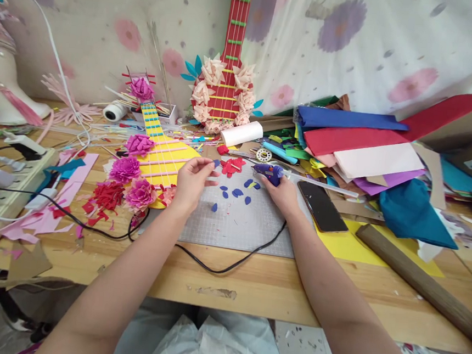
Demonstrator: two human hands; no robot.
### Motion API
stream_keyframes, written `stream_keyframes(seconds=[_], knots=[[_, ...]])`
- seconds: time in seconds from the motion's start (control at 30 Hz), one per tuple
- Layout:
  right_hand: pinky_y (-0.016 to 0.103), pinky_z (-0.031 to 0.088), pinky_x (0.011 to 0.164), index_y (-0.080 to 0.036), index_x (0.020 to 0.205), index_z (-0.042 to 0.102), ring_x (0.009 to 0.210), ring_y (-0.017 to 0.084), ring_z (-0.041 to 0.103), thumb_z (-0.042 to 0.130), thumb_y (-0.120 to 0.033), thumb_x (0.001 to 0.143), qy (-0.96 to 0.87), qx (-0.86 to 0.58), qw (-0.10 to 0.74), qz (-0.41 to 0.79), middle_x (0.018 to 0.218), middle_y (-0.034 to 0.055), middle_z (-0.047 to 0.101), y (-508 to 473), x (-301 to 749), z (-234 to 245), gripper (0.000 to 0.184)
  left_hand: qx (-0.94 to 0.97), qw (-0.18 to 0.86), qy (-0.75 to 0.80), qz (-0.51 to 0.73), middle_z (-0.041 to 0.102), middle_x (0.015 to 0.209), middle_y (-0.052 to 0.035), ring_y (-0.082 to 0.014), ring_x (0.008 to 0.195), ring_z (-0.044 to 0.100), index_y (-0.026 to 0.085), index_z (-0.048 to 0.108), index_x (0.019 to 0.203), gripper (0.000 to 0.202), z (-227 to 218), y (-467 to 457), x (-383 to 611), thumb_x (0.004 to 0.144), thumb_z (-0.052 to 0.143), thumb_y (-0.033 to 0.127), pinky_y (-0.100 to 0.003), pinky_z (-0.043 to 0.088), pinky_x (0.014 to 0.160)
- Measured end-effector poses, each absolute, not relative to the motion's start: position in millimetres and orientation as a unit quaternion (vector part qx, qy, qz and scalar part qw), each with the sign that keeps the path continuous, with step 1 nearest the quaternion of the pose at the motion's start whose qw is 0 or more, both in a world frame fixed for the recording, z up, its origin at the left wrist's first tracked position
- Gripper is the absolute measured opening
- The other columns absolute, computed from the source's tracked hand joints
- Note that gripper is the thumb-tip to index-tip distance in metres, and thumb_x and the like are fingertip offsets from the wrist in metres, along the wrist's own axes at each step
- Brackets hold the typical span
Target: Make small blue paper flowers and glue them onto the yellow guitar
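Note:
Over the grey cutting mat [198,226], my left hand [194,181] pinches a small dark blue petal-shaped piece [216,163] between thumb and fingertips. My right hand [281,192] is wrapped around a blue glue gun [270,173], its nozzle pointing left toward the middle of the mat. Between the hands lie several loose blue petals [237,192]. Some of them near the glue gun sit around a small yellow-green piece [253,184]. A red paper flower [232,167] rests on the mat behind them. Beside my left hand leans a yellow paper guitar [167,157] trimmed with pink flowers.
A red paper guitar [226,96] with pale flowers stands at the back. To the right are a phone [322,206], stacked coloured paper [355,140] and a brown roll [417,275]. A black cord [228,270] loops along the front; a power strip [8,201] is left.

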State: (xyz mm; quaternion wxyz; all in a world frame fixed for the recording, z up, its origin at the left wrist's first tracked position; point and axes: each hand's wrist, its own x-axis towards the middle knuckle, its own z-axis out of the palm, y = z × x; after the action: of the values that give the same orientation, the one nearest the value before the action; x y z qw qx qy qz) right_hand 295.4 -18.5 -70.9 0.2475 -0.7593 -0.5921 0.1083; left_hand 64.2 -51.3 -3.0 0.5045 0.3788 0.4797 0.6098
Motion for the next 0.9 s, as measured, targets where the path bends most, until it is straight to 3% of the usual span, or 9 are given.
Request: stream_keyframes(seconds=[0.2,0.37,0.5,0.63,0.9], knots=[[0.038,0.043,0.081,-0.011,0.103,0.055,0.105,0.031,0.054,0.057,-0.050,0.077,-0.608,-0.775,0.172,0.007,0.107,0.0189,0.061,-40,301,-51,0.047,0.392,0.467,0.537,0.583,0.061,0.069,0.0013,-0.0083,0.055,0.057,0.018,0.059,0.073,0.018,26,-46,22,0.060,0.070,0.025,-0.017,0.042,0.045],[0.036,0.043,0.070,-0.018,0.088,0.053,0.086,0.028,0.060,0.059,-0.050,0.075,-0.659,-0.747,0.052,0.068,0.090,0.0116,0.064,-55,291,-28,0.035,0.420,0.435,0.596,0.528,0.061,0.068,0.0010,-0.0065,0.051,0.051,0.017,0.061,0.071,0.017,27,-43,-2,0.058,0.069,0.023,-0.016,0.030,0.041],[0.032,0.044,0.069,-0.021,0.090,0.050,0.081,0.020,0.059,0.062,-0.042,0.074,-0.748,-0.619,0.183,0.154,0.088,0.0051,0.063,-47,252,-29,0.029,0.452,0.416,0.629,0.476,0.057,0.057,0.0026,-0.0073,0.047,0.046,0.017,0.061,0.068,0.016,24,-41,-9,0.056,0.070,0.020,-0.019,0.028,0.043],[0.034,0.046,0.079,-0.020,0.105,0.047,0.090,0.020,0.056,0.065,-0.037,0.072,-0.773,-0.508,0.331,0.185,0.105,0.0083,0.058,-26,196,-42,0.041,0.470,0.385,0.658,0.445,0.049,0.050,0.0046,-0.0088,0.047,0.043,0.018,0.061,0.068,0.017,19,-37,-11,0.055,0.071,0.016,-0.022,0.031,0.049],[0.045,0.038,0.095,-0.018,0.119,0.044,0.110,0.029,0.046,0.060,-0.024,0.067,-0.797,-0.469,0.360,0.124,0.115,0.0131,0.051,-7,128,-48,0.055,0.480,0.341,0.676,0.443,0.050,0.057,0.0040,-0.0129,0.056,0.050,0.018,0.061,0.076,0.025,14,-27,-20,0.053,0.072,0.014,-0.025,0.037,0.059]])
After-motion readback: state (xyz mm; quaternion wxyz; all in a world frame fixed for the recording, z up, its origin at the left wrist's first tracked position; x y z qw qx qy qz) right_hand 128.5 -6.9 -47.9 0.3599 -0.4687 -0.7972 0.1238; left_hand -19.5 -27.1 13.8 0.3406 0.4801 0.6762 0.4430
